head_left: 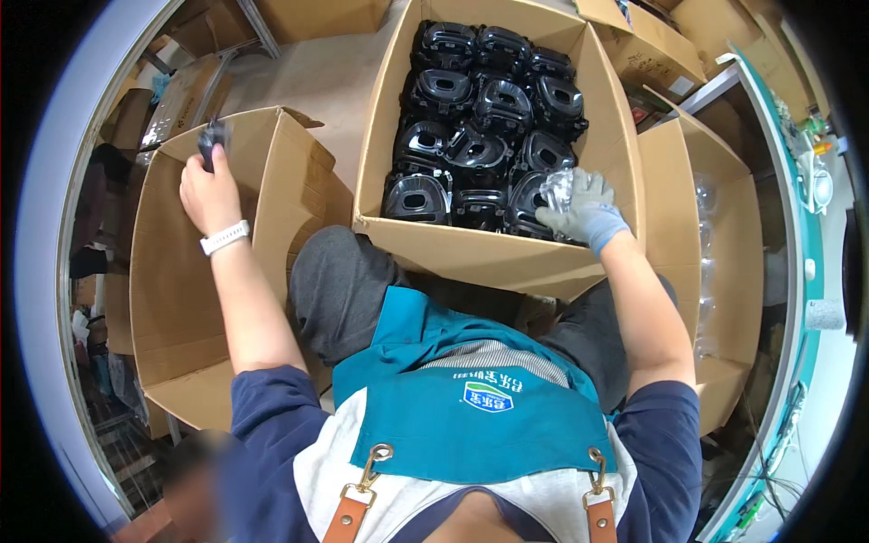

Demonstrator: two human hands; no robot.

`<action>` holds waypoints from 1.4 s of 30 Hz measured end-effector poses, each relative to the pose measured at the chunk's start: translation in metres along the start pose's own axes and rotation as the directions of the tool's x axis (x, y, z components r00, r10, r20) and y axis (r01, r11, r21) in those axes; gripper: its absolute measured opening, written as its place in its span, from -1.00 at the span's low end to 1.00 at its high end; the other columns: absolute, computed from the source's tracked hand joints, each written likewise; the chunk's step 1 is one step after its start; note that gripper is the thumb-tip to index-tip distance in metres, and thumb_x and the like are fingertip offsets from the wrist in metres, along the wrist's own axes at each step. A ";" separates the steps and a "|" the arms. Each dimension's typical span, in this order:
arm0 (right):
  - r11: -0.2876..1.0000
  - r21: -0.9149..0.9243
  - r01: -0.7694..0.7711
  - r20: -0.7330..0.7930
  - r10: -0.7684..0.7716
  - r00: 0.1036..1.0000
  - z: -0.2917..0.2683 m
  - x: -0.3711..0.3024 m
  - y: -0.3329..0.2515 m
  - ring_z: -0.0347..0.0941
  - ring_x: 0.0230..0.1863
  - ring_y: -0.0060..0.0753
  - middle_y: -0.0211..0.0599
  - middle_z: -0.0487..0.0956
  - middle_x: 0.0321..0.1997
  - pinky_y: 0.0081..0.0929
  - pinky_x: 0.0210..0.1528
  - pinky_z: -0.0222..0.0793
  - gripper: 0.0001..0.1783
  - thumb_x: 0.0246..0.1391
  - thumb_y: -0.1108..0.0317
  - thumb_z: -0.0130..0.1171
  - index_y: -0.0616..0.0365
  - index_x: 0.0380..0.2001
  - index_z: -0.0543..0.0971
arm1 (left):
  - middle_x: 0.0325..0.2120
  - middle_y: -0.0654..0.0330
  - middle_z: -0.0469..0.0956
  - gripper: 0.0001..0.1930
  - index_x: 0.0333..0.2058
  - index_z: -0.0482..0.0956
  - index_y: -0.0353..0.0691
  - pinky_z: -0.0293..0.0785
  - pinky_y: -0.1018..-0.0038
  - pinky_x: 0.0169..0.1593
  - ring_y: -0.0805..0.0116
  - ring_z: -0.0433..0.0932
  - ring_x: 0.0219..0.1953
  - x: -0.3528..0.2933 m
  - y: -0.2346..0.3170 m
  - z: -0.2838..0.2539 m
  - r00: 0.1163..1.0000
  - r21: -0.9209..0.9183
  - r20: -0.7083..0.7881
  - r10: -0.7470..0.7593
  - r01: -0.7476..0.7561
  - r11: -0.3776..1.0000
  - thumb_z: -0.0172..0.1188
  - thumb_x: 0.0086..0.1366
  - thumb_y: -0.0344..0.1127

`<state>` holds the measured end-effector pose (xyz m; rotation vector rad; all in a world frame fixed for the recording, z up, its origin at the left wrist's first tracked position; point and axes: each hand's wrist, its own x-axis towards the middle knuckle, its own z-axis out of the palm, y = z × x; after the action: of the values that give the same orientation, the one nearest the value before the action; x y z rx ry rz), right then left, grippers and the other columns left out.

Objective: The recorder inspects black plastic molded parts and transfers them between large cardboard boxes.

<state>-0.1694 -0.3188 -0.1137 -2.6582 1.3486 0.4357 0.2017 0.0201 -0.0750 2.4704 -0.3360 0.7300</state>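
My bare left hand [210, 190], with a white band at the wrist, is raised over the open carton at the left. Its fingers close around a small dark object [214, 143], blurred, whose kind I cannot make out. On my right hand [588, 213] is a grey and blue work glove. It grips a clear plastic piece [558, 188] at the near right corner of the large carton [489, 249] in front of me. Rows of glossy black plastic housings [475, 149] fill that carton, each with an oval opening in its raised face. The gloved hand covers part of one housing.
The left carton [195, 348] stands beside my knee. At the right another open carton [733, 317] holds several clear plastic pieces [706, 258]. A teal-edged bench [778, 398] runs along the far right, and more cardboard boxes [656, 50] stand behind.
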 end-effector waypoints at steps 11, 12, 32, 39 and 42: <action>0.997 0.077 0.012 -0.087 -0.005 0.996 -0.001 0.007 0.021 0.11 0.31 0.23 0.13 0.22 0.28 -0.13 0.30 0.14 0.08 -0.23 -0.25 0.24 0.17 0.29 0.17 | -0.07 -0.13 0.51 -0.55 -0.07 0.50 -0.40 0.38 0.24 0.09 0.00 0.47 0.03 -0.021 0.047 0.024 0.870 -0.410 0.360 0.338 -0.178 0.895 0.19 0.17 -0.17; 0.995 0.096 -0.013 -0.083 0.021 0.996 0.000 0.010 0.024 0.14 0.31 0.17 0.13 0.26 0.23 -0.14 0.29 0.16 0.11 -0.27 -0.27 0.25 0.21 0.27 0.18 | -0.10 -0.11 0.53 -0.59 -0.07 0.50 -0.38 0.41 0.27 0.06 0.03 0.49 0.00 -0.035 0.088 0.024 0.769 -0.500 0.490 0.411 -0.138 0.855 0.19 0.16 -0.23; 0.504 0.509 0.698 -0.849 0.162 0.502 -0.018 -0.017 0.014 0.01 0.38 -0.06 -0.12 0.10 0.38 -0.19 0.35 0.02 -0.09 -0.03 0.12 0.31 0.12 0.30 0.09 | 0.05 0.21 0.41 -0.71 -0.11 0.56 0.11 0.37 0.24 0.04 0.20 0.27 0.20 -0.138 0.172 0.132 -0.553 -0.558 0.462 0.694 -0.789 -0.258 0.05 0.18 -0.25; -0.295 0.735 0.611 -0.585 0.181 0.790 -0.046 -0.077 0.011 0.18 0.30 -0.09 -0.21 0.24 0.31 -0.20 0.35 0.06 -0.22 0.17 0.05 0.08 0.15 0.33 0.08 | -0.22 0.25 0.49 -0.61 -0.09 0.51 -0.02 0.39 0.29 -0.07 0.28 0.50 -0.08 -0.106 0.168 0.124 -0.437 -0.525 0.495 0.752 -0.839 -0.142 0.25 0.03 -0.23; -0.325 0.771 0.547 -0.540 0.122 0.833 -0.035 -0.077 0.019 0.22 0.27 -0.02 -0.15 0.28 0.27 -0.10 0.28 0.19 -0.20 0.18 -0.05 0.03 0.08 0.35 0.05 | -0.28 0.21 0.47 -0.59 -0.11 0.49 -0.07 0.39 0.25 -0.08 0.21 0.50 -0.13 -0.097 0.176 0.114 -0.348 -0.572 0.554 0.757 -0.819 0.042 0.29 0.02 -0.21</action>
<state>-0.2203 -0.2793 -0.0558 -1.2288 0.4435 -1.0705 0.1051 -0.1802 -0.1357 1.9286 -2.7746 -0.2088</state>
